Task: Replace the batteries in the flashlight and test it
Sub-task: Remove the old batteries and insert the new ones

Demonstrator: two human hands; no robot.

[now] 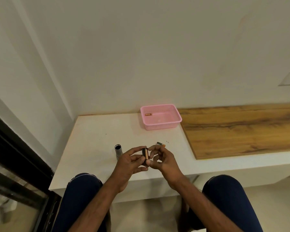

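My left hand (129, 162) and my right hand (161, 159) meet over the near part of the white table (94, 148), both closed around a black battery holder (145, 155) with a copper-topped battery showing in it. The right fingertips touch the holder's right side. The grey flashlight body (118, 151) lies on the table just left of my left hand, its open dark end facing away. A loose small battery (161, 144) lies on the table just beyond my right hand. Another battery (148, 114) rests inside the pink basket (161, 123).
The pink basket stands at the back of the table near the wall. A wooden board (241, 128) covers the surface to the right. A dark window frame (15, 156) runs along the left. My knees are under the table's front edge.
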